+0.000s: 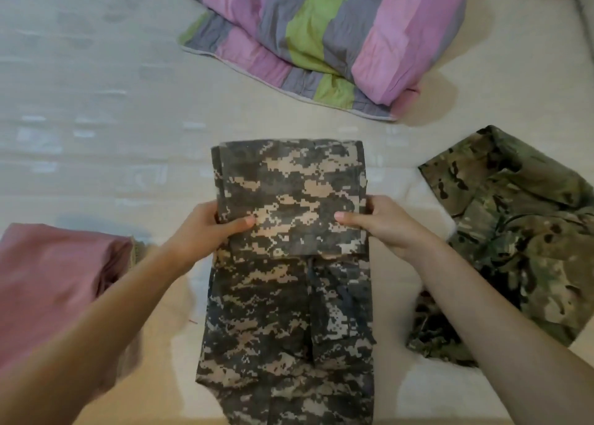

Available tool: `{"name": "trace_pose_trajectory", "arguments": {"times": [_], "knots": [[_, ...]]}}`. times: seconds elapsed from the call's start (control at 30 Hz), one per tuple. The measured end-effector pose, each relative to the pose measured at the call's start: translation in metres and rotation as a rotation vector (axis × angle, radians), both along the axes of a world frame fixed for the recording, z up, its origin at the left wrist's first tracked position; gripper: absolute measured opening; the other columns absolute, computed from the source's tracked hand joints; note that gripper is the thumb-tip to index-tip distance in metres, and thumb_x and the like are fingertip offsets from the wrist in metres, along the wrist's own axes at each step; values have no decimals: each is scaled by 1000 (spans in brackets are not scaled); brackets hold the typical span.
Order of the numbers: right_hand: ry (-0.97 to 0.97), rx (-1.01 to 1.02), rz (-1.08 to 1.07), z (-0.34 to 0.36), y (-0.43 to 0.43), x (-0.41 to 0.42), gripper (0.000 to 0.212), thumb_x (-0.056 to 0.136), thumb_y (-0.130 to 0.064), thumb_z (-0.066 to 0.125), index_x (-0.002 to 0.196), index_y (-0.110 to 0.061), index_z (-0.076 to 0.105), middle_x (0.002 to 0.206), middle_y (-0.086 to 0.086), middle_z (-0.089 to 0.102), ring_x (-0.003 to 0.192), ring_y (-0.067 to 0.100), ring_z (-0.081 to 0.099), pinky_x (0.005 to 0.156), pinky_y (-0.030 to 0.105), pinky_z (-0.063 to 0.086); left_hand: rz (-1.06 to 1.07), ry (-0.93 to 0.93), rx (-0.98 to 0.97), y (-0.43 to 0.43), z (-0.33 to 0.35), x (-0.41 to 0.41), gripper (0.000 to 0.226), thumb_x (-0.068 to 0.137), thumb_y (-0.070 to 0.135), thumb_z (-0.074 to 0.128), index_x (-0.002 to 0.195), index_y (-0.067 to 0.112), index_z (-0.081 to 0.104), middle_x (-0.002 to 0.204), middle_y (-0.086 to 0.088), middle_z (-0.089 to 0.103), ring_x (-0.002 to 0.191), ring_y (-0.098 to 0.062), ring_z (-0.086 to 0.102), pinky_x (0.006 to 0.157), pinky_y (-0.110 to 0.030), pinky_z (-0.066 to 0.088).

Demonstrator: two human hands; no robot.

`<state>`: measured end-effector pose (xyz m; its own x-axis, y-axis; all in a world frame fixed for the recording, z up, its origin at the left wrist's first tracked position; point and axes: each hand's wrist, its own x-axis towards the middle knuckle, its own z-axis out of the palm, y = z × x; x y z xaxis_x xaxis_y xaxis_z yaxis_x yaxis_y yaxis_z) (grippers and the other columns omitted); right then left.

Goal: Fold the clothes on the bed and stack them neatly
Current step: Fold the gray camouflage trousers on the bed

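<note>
Left hand [210, 226]: gripping the left edge of the trousers' folded flap, thumb lying on top, fingers curling underneath.
Right hand [384, 228]: gripping the flap's right edge the same way, thumb on top and pointing inward.
Trousers [289, 321]: grey pixel-camo, lying lengthwise in the middle of the bed, with the near end running out of the bottom of the view. The far part is lying doubled back over the rest, and both hands are holding it by its sides.
Pink cloth [48, 280]: sitting folded at the left, just beside the left forearm, partly blurred.
Green camo garment [520, 238]: lying crumpled at the right, near the trousers but apart from them, partly hiding behind the right forearm.
Quilt [321, 38]: striped pink, grey and green, lying bunched at the far side, well apart from the trousers.
Bed [96, 109]: pale sheet, carrying everything.
</note>
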<state>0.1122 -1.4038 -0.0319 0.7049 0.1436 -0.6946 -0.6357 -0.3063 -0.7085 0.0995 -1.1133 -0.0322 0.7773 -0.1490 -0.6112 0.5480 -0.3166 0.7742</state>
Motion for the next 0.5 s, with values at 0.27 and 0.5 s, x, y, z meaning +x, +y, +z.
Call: {"name": "trace_pose_trajectory", "arguments": {"times": [0.27,0.5], "knots": [[-100,-428,-177,-20,10,69,64,83,-27,68,137,-12,36,134,9,47,109,21,50,82,29,41,166,-264,374,2,-13,66,69,87,18,66,146,15,29,141,-9,43,126,-23,44,103,-37,39],[151,-480,-134,-52,-6,-186,37,91,-27,58,124,-12,50,99,-8,56,100,16,56,77,25,42,195,5,436,-11,-63,-186,60,84,21,68,136,19,38,127,-2,51,115,-19,51,97,-44,48]]}}
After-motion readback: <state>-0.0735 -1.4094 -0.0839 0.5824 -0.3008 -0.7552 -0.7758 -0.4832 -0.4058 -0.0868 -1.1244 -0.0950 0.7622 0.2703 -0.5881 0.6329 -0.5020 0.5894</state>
